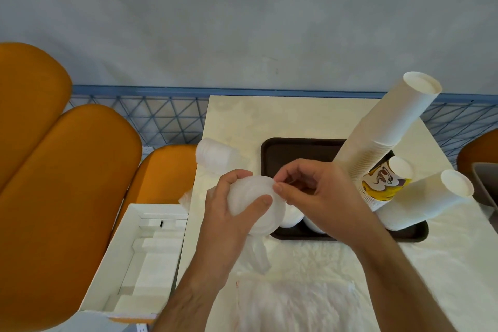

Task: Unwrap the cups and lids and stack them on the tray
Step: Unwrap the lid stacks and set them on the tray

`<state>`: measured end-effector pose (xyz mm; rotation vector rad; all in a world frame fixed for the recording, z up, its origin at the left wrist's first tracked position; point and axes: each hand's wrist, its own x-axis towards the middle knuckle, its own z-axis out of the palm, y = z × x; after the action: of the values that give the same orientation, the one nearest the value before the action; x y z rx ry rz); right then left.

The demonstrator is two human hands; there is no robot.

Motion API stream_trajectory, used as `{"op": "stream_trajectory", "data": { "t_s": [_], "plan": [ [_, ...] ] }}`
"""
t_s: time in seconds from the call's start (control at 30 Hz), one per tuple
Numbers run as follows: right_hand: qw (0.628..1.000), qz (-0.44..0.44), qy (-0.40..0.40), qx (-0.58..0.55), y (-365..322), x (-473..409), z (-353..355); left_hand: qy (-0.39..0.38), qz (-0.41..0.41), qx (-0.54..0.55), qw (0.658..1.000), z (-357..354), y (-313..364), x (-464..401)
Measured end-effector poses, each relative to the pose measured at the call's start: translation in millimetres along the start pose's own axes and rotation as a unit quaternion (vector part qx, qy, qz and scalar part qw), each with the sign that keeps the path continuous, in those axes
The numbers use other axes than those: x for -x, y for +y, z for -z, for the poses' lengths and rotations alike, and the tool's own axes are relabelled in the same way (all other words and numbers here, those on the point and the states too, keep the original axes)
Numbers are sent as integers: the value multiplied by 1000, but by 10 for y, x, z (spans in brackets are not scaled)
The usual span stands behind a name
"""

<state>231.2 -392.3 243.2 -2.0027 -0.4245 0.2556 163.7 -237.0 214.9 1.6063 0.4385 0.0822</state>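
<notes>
White plastic lids, a wrapped stack, sit gripped in the left hand over the tray's near-left corner, long axis toward the person; the right hand pinches the far end's wrap; cup stacks stand on the tray's right side.

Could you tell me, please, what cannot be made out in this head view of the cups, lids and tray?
- Near part of the tray: hidden behind the right hand and forearm.
- How many lids are in the stack of lids: the left hand and its fingers cover it, and the plastic blurs.
- What the right hand pinches: too small and pale to tell.
- Cup count in the tall cup stack: rims too fine.
</notes>
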Motion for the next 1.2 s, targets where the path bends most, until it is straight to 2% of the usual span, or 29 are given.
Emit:
{"op": "stream_trajectory", "data": {
  "t_s": [0.1,0.2,0.33,0.4,0.5,0.57,0.63,0.7,0.77,0.8,0.83,0.9,0.97,1.0,1.1,1.2],
  "plan": [
    [998,17,25,52,-4,50,-17,-8,2,5,1000,-9,6,25],
    [997,22,42,58,-11,74,-37,-9,13,22,1000,-7,24,35],
    [998,-8,51,-28,8,53,-37,-11,25,49,998,13,36,48],
    [994,-38,27,-99,-1,43,-34,-10,30,50,998,24,47,44],
    [991,-62,-60,-105,4,38,-25,-9,30,27,999,39,39,22],
    [985,-77,-74,-134,45,25,-37,-18,37,38,998,55,34,13],
    [962,-121,-66,-235,148,-10,-65,-30,41,50,997,80,28,6],
    [920,-161,-52,-353,255,-82,-58,-24,37,51,998,107,-3,-5],
    [901,-167,-5,-401,408,-237,27,-16,36,60,997,132,-46,-28],
    [907,-165,28,-387,514,-342,81,-14,37,69,997,143,-65,-39],
    [929,-163,66,-327,644,-460,135,-10,37,75,996,155,-81,-50],
    [976,-156,136,-71,992,-701,217,-1,37,70,997,173,-114,-73],
    [967,-140,135,165,1362,-891,238,7,37,61,997,197,-156,-87],
    [956,-143,118,226,1523,-970,233,8,39,62,997,207,-181,-99],
    [934,-152,58,319,1865,-1081,190,7,49,70,996,228,-235,-112],
    [917,-170,7,361,1998,-1099,168,15,54,59,997,239,-262,-126]
  ]
}}
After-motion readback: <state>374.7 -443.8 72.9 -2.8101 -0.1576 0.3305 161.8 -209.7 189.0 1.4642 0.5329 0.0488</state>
